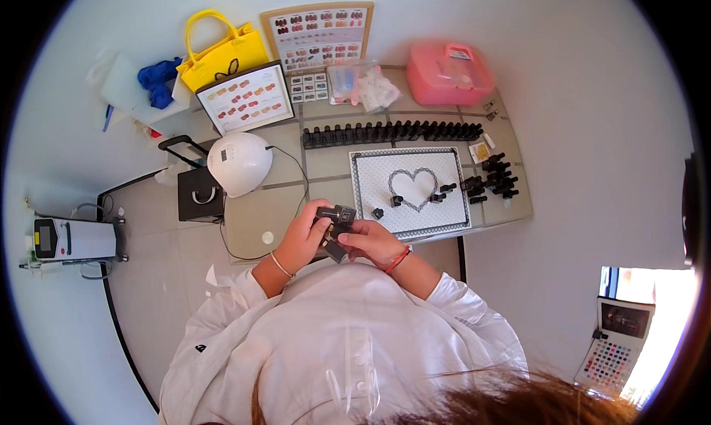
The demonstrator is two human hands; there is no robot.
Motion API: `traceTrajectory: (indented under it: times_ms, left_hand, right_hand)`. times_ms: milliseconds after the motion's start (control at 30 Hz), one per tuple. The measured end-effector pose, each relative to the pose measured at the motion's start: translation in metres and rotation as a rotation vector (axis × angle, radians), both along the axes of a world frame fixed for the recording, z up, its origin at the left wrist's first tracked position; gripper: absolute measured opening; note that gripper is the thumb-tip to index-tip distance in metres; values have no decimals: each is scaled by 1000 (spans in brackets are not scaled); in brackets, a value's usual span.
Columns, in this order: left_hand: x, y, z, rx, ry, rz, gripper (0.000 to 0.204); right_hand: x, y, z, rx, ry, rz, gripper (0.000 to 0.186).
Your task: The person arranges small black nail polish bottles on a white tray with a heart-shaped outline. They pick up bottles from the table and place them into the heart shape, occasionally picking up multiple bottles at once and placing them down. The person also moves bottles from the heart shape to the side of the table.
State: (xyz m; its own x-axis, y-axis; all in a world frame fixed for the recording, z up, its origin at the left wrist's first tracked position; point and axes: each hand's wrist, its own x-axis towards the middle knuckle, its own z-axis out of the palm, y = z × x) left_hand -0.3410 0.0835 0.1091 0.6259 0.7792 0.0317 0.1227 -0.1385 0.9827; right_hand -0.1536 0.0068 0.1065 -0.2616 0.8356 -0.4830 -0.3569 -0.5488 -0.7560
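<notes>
In front of my chest, my left hand [302,235] is closed around a black nail polish bottle [337,215]. Close beside it, my right hand [372,243] grips a second dark nail polish bottle [335,250], which tilts downward. Some small gold-coloured detail shows between the fingers, too small to make out. Just beyond the hands lies a white dotted mat [370,177] with a lacy border and a heart outline. A few black bottles [396,201] rest on it, some on their sides.
Behind the mat runs a row of black bottles [392,132]; more bottles [500,177] cluster at its right. A white nail lamp [239,164] with a cable stands left, near a black case [198,192]. Farther back are a pink box [448,77], colour charts [248,99] and a yellow bag [226,55].
</notes>
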Motion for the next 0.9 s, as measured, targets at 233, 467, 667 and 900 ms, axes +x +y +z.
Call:
traceTrajectory:
  times_ms: [233,467,667,900]
  left_hand:
    - [24,-11,-2,-271,6,-44,21]
    - [60,-9,-5,-451,-31,-24,23]
    - [95,18,-12,-1280,-669,-76,30]
    - [164,16,-15,-1797,-1211,-419,30]
  right_hand:
    - [22,-20,-7,3,-162,-58,25]
    - [69,-34,-8,-26,-179,-76,26]
    - [154,-68,-28,-53,-238,-357,22]
    - [251,-126,-104,-107,-1028,-440,38]
